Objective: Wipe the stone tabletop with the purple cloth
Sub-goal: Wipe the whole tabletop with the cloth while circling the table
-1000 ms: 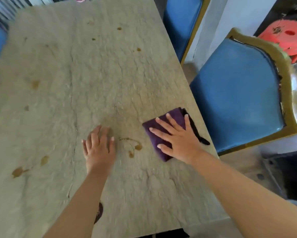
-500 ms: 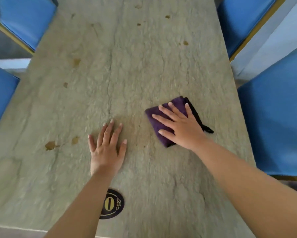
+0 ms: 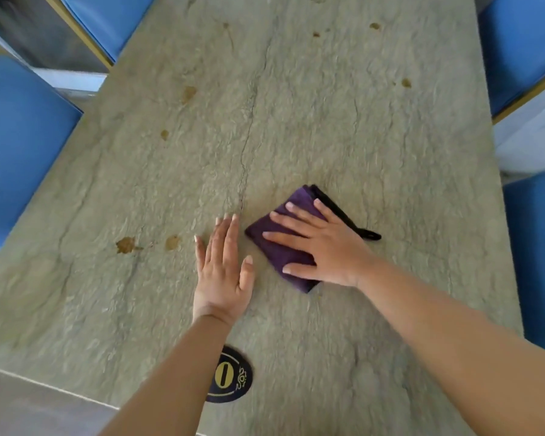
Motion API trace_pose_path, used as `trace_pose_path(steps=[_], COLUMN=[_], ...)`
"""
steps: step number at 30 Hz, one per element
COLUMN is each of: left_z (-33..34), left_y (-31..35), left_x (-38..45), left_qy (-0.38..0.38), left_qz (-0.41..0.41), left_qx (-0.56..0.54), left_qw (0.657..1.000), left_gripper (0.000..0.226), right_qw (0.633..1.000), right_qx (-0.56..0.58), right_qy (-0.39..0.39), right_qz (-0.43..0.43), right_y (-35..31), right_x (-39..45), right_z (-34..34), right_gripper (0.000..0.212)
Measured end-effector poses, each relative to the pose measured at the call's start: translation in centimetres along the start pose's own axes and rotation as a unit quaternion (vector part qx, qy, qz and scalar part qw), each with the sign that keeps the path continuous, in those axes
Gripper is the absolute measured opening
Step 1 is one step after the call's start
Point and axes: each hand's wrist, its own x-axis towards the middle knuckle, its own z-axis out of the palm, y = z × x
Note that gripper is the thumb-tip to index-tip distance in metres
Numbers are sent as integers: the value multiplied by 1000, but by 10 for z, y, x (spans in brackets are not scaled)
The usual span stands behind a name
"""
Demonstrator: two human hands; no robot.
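Nearest the viewer, a dark oval emblem [image 3: 230,377] with a gold mark lies on the stone tabletop [image 3: 327,136], partly covered by the left forearm. Beyond the emblem, the left hand [image 3: 222,272] rests palm down on the bare stone, flat and opened out, fingers close together and thumb set apart; it holds nothing. Just right of it, not touching, the right hand [image 3: 324,247] lies flat with fingers spread, pressing down on the folded purple cloth [image 3: 280,243]. The cloth sits on the stone beyond and right of the emblem; a black loop [image 3: 370,235] projects from under the right wrist side. Left of the left hand, brown stains [image 3: 125,245] mark the surface; further stains are scattered beyond the hands. Blue chairs [image 3: 19,146] stand along both sides of the tabletop.
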Motion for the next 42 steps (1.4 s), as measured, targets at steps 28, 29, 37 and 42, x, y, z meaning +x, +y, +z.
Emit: trace_pose_path(steps=[28,29,37,42], left_z=[-21,-20,6,-1], left_y=[17,23,49,49], left_x=[-22,-33,-83,-68], left_qy=[-50,-69,-219,-280], left_qz=[-59,-43,81,51], left_qx=[-185,-164,97,-1], left_qw=[980,983,968,959], left_gripper=[62,62,59,50], right_qw=[980,985,788,807], right_qx=[73,70,68,85], right_qy=[-13,-12,33,41], right_qz=[184,158,611,583], right_y=[-186,-181,-125,-212], right_x=[-75,-91,-168,-113], right_z=[16,17,21,23], right_gripper=[55,55,56,59])
